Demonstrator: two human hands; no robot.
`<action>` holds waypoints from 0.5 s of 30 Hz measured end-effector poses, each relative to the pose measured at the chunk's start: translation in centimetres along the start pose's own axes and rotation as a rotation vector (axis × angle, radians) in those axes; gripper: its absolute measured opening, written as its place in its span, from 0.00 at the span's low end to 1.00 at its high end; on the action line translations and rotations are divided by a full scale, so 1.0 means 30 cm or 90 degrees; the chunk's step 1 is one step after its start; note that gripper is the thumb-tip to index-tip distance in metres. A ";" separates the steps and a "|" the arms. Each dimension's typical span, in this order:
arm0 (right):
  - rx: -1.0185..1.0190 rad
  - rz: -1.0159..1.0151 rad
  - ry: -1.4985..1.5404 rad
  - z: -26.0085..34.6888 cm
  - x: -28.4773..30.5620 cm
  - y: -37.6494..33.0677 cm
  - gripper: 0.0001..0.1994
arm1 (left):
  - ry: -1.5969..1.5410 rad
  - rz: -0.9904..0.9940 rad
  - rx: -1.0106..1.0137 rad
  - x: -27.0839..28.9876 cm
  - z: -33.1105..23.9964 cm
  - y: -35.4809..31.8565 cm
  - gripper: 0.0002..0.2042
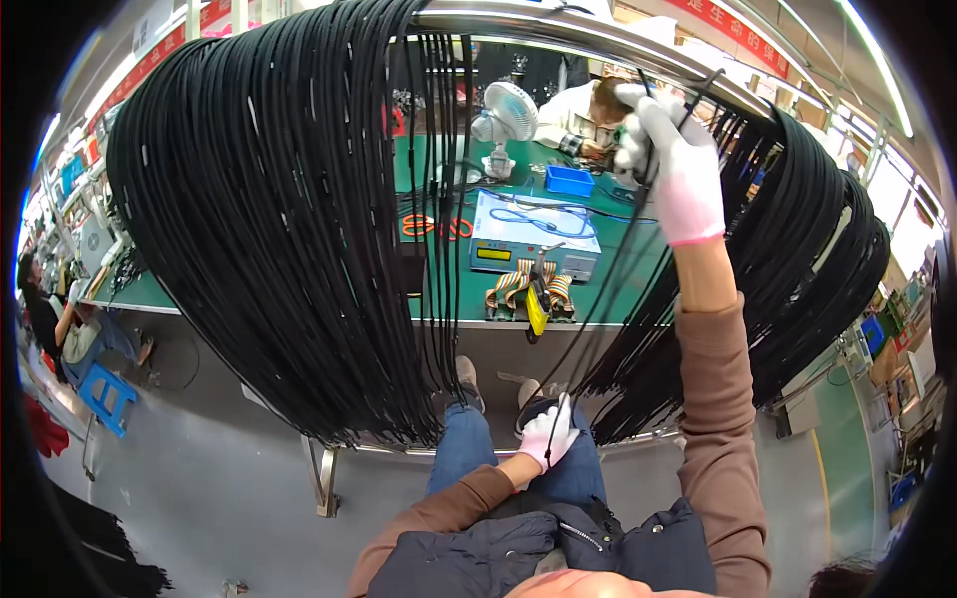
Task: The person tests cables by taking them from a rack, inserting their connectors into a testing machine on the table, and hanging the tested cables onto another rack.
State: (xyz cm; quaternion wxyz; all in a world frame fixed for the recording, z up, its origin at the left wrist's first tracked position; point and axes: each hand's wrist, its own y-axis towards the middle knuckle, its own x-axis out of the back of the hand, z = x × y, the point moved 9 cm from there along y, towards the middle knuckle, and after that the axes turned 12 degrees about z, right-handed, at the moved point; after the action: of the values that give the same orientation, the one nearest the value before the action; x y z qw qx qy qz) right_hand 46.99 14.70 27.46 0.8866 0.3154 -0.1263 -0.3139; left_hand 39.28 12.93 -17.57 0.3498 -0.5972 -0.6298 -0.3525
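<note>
Fingers of both gloved hands are closed on one thin black cable [598, 299], which runs taut between them. Behind it, two big curtains of black cables hang over a curved metal rail [558, 28]: a dense left bundle [279, 219] and a right bundle [797, 249], with a gap between them. Through the gap shows a green table [449, 289] carrying a pale blue box-shaped tester [533, 244], a small white fan [506, 112] and a blue tray [570, 180]. The right hand [678, 164] is raised to the rail, pinching the cable's upper part. The left hand [548, 437] sits low by the knees, gripping its lower end. Judging by this, one cable is in hand beside the right bundle, while by far most still hang untouched.
</note>
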 end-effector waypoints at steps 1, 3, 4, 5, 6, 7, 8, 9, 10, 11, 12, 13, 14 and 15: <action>0.104 -0.105 -0.240 0.084 0.038 -0.043 0.13 | 0.046 -0.005 -0.004 -0.008 0.010 -0.003 0.34; 0.280 -0.249 -0.610 0.223 0.004 -0.155 0.11 | 0.094 -0.009 -0.019 -0.028 0.020 0.008 0.34; 0.352 -0.287 -0.739 0.269 -0.043 -0.197 0.10 | 0.112 -0.071 -0.071 -0.012 0.000 0.012 0.33; 0.350 -0.295 -0.746 0.279 -0.052 -0.199 0.10 | 0.129 -0.130 -0.122 -0.002 -0.019 0.004 0.33; 0.301 -0.153 -0.749 0.251 -0.100 -0.153 0.11 | 0.146 -0.188 -0.174 0.007 -0.038 -0.010 0.32; 0.248 -0.015 -0.744 0.219 -0.156 -0.113 0.11 | 0.162 -0.246 -0.226 0.014 -0.056 -0.032 0.31; 0.202 0.070 -0.749 0.224 -0.200 -0.086 0.12 | 0.162 -0.235 -0.249 -0.001 -0.077 -0.036 0.31; 0.156 0.154 -0.741 0.204 -0.255 -0.048 0.12 | 0.167 -0.211 -0.250 -0.009 -0.076 -0.041 0.30; 0.304 0.142 -0.711 0.242 -0.311 -0.050 0.09 | 0.168 -0.186 -0.262 -0.013 -0.092 -0.044 0.30; 0.102 0.223 -0.281 0.170 -0.293 0.000 0.09 | 0.171 -0.160 -0.275 -0.016 -0.108 -0.047 0.29; -0.087 0.269 0.156 0.145 -0.323 -0.003 0.09 | 0.170 -0.133 -0.294 -0.012 -0.134 -0.050 0.28; -0.086 0.278 -0.092 0.220 -0.265 -0.008 0.10 | 0.129 0.022 -0.217 0.001 -0.136 -0.054 0.27; -0.094 0.281 -0.344 0.293 -0.183 0.002 0.11 | 0.095 0.174 -0.139 0.011 -0.132 -0.069 0.26; -0.173 0.190 -0.181 0.267 -0.015 0.076 0.14 | 0.073 0.139 -0.216 -0.002 -0.132 -0.090 0.24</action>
State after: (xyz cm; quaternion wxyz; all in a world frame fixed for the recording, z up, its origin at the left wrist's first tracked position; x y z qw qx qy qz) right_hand 44.36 12.52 35.08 0.9308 0.1235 -0.2517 -0.2348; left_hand 36.65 9.39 -15.70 0.3152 -0.6916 -0.4718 -0.4469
